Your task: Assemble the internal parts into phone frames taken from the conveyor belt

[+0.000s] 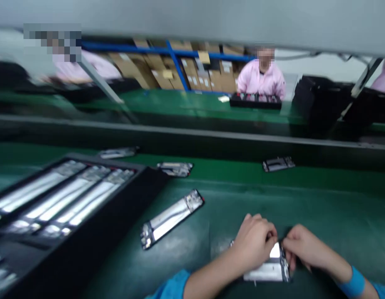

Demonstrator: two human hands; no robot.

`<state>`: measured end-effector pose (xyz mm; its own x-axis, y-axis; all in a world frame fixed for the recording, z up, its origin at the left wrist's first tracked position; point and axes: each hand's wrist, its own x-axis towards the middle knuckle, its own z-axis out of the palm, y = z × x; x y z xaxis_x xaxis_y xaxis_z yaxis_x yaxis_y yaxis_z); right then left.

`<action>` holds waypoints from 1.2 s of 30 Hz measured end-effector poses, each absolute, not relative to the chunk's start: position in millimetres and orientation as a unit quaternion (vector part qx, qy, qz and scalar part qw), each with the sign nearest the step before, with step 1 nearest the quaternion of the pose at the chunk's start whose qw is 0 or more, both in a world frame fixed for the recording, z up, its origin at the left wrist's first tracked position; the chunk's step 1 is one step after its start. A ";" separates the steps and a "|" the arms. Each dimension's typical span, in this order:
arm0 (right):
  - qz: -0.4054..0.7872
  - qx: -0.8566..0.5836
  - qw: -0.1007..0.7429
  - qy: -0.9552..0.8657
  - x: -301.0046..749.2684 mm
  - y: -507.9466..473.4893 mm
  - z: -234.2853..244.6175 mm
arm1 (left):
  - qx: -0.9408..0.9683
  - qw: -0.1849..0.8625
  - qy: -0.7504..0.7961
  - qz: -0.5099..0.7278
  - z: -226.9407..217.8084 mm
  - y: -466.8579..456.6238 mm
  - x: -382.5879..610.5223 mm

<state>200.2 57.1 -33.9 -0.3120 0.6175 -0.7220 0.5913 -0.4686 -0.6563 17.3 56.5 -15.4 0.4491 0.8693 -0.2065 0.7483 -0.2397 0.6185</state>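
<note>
Both hands work over one phone frame (270, 270) that lies flat on the green mat near the bottom of the head view. My left hand (253, 243) rests curled on its upper left part, fingers bent and pressed to it. My right hand (302, 247) pinches at the frame's top right corner; what the fingertips hold is too small to make out. A second phone frame (172, 218) lies loose on the mat to the left, untouched.
A black tray (95, 232) with several phone frames stands at the left. More frames (278, 164) ride the green belt (229, 172) beyond. Across the line a person in pink (262, 79) sits behind a black tray (256, 101). Cardboard boxes fill blue shelves behind.
</note>
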 end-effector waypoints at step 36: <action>0.549 -0.485 0.354 -0.582 199.4 54.4 -40.5 | 0.742 0.330 0.519 0.266 -11.9 47.6 14.8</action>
